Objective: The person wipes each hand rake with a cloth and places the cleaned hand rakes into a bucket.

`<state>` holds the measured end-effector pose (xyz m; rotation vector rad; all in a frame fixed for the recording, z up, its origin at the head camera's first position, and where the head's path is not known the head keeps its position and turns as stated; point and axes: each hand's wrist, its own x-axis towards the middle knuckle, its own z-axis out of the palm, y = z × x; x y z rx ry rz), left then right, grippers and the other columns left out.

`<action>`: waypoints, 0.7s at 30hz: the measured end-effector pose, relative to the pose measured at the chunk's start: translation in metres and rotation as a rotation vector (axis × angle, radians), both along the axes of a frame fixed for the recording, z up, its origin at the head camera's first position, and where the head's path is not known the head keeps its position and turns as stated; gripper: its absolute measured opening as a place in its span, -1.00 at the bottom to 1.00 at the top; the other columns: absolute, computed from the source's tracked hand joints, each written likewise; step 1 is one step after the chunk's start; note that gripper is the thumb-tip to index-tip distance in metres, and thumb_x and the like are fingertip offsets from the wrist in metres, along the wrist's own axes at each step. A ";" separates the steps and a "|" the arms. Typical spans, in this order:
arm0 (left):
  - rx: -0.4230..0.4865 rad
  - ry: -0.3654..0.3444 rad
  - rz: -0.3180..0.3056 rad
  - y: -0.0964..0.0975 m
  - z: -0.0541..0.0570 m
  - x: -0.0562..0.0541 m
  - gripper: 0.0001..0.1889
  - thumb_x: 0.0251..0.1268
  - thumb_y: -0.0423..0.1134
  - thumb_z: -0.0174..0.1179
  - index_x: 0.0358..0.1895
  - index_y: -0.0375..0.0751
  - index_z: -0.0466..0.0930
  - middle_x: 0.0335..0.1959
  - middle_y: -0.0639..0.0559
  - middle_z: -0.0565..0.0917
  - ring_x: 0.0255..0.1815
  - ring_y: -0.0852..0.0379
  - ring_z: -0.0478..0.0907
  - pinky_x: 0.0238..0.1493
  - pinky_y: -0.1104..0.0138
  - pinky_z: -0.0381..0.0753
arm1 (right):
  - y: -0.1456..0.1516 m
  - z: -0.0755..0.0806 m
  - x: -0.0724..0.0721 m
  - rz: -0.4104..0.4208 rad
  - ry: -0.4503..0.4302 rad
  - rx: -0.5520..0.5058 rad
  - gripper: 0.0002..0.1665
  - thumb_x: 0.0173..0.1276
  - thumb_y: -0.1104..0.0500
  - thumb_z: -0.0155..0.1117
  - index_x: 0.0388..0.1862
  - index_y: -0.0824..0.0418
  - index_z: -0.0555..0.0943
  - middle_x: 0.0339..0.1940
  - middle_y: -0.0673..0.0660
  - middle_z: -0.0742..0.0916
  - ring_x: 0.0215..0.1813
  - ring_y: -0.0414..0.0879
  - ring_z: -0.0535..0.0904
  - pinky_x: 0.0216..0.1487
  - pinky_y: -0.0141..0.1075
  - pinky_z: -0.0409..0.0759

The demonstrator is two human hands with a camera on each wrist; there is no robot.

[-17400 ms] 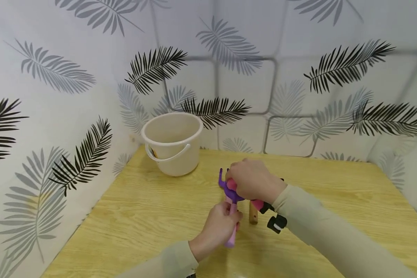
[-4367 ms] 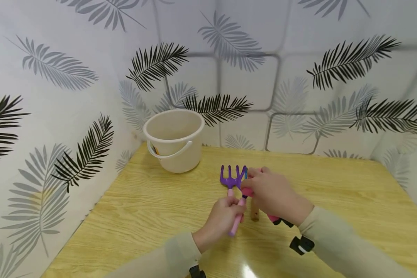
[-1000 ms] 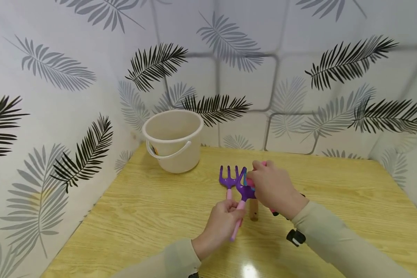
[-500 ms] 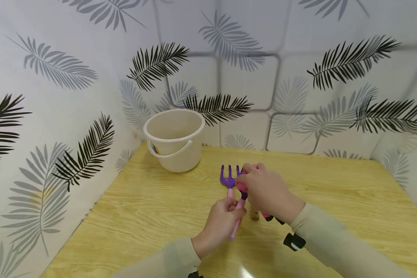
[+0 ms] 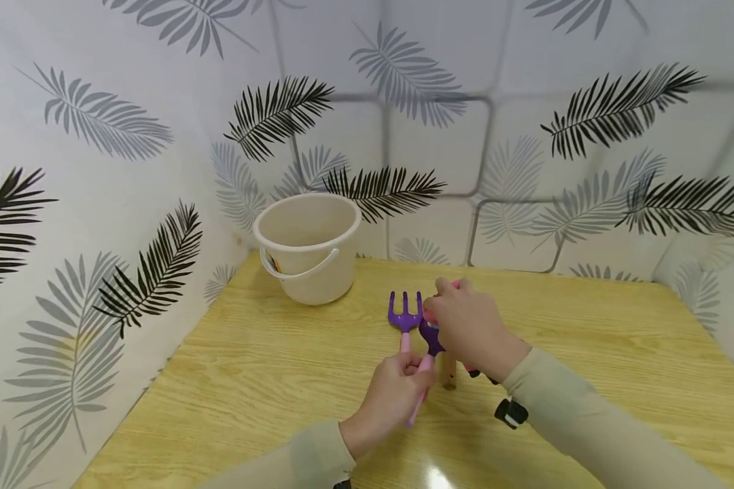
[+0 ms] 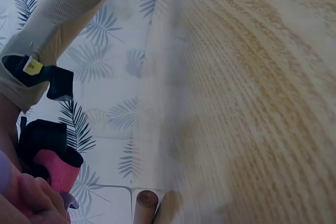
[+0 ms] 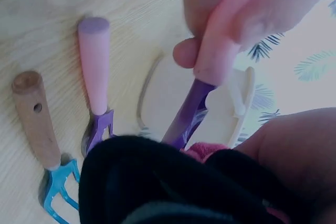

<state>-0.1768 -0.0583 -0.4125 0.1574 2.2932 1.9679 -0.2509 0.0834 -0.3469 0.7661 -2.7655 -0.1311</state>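
Note:
My left hand (image 5: 384, 395) grips the pink handle (image 7: 226, 40) of a purple hand fork (image 5: 431, 337), held tilted above the table. My right hand (image 5: 472, 329) pinches a pink and black cloth (image 7: 207, 149) around the fork's head and covers most of it, tines included. Pink and black ends of the cloth hang below that hand. Just left of the held tool, a second purple hand fork (image 5: 405, 318) lies with its tines pointing away. On the right, mostly under my right hand, is a turquoise hand fork (image 7: 60, 182) with a wooden handle (image 5: 449, 372).
A cream bucket (image 5: 318, 275) with its handle down stands at the back left of the wood-grain table (image 5: 251, 367). Leaf-patterned covering (image 5: 428, 61) hangs behind the table and along its left side. Black wrist mounts (image 5: 511, 412) sit on both sleeves.
My right hand shifts back and forth with the cloth over the fork's head, dipping left, then up again. Part of the purple head shows once more. The left hand keeps its grip almost in place.

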 end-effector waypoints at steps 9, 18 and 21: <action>0.072 -0.064 0.022 -0.002 0.003 -0.006 -0.76 0.52 -0.15 -0.05 -0.32 -0.20 0.45 -0.62 -0.02 0.65 -0.77 0.23 0.35 -0.75 0.46 0.22 | 0.015 0.007 0.013 0.074 0.045 -0.101 -0.62 0.13 0.21 0.51 -0.03 -0.04 0.75 -0.16 0.09 0.63 -0.25 0.11 0.54 -0.61 -0.14 0.61; 0.154 -0.108 0.000 -0.002 0.000 -0.010 -0.82 0.48 -0.21 -0.03 -0.16 -0.27 0.45 -0.64 0.01 0.62 -0.75 0.25 0.34 -0.72 0.46 0.27 | 0.031 0.008 0.016 0.103 0.029 -0.234 -0.59 0.14 0.32 0.40 -0.03 -0.02 0.75 -0.15 0.10 0.65 -0.22 0.10 0.55 -0.58 -0.16 0.59; 0.167 -0.112 0.003 -0.001 0.002 -0.010 -0.79 0.47 -0.22 0.02 -0.06 -0.31 0.46 -0.60 0.03 0.61 -0.68 0.23 0.39 -0.68 0.45 0.32 | 0.034 0.010 0.018 0.100 0.029 -0.255 -0.60 0.16 0.31 0.39 -0.03 -0.02 0.75 -0.14 0.09 0.64 -0.22 0.08 0.54 -0.54 -0.15 0.61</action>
